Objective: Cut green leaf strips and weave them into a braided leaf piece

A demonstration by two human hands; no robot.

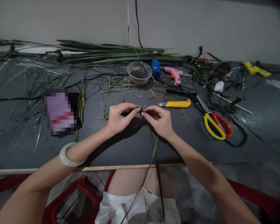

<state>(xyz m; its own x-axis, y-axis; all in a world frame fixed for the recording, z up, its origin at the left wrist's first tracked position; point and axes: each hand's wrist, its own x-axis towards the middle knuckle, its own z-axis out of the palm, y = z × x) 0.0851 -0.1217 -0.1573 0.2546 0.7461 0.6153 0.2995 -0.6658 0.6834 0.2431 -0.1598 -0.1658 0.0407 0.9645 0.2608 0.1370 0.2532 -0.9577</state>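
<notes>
My left hand and my right hand meet over the middle of the table, fingertips pinched close together on a small dark green piece. Long green leaf strips hang from between them, over the table edge and down to my lap. A thin pale sliver pokes out by the fingertips; I cannot make out what it is. Just beyond my right hand lies a yellow-handled utility knife, blade pointing left. Scissors with one yellow and one red handle rest farther right.
Long leaves are piled along the wall. A clear plastic bowl, a blue tape roll and a pink glue gun stand behind my hands. A blurred purple object lies left. Leaf scraps and a yellow tool lie back right.
</notes>
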